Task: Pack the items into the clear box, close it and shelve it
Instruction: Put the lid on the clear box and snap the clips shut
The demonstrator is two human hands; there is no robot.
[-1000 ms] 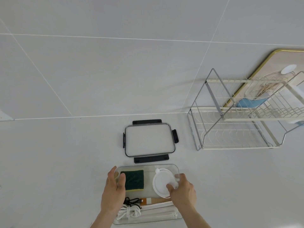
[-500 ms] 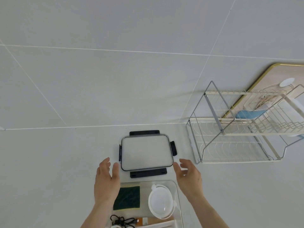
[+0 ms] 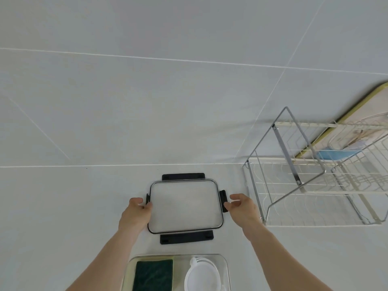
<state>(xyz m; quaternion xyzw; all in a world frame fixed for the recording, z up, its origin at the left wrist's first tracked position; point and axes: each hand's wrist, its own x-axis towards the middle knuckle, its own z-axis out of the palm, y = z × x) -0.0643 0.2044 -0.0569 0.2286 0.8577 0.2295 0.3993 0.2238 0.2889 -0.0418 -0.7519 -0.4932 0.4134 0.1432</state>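
Note:
The clear lid (image 3: 184,206) with black clips on its four sides lies flat on the white counter. My left hand (image 3: 135,215) is at its left edge, thumb touching the rim by the left clip. On the other side, my right hand (image 3: 243,208) has its fingers curled apart against the right clip. The clear box (image 3: 227,267) stands uncovered at the bottom edge, partly cut off. Inside it lie a green sponge (image 3: 154,276) on the left and a white round lidded container (image 3: 202,278) on the right.
A white wire dish rack (image 3: 315,192) stands on the counter to the right of the lid. Behind it a gold-rimmed board (image 3: 357,122) leans on the wall, with something blue (image 3: 333,154) at its foot. A tiled wall rises behind the counter.
Both hands left the box and moved forward to the two short sides of the lid. The view tilted up, so the box's near part with the cable is now out of frame.

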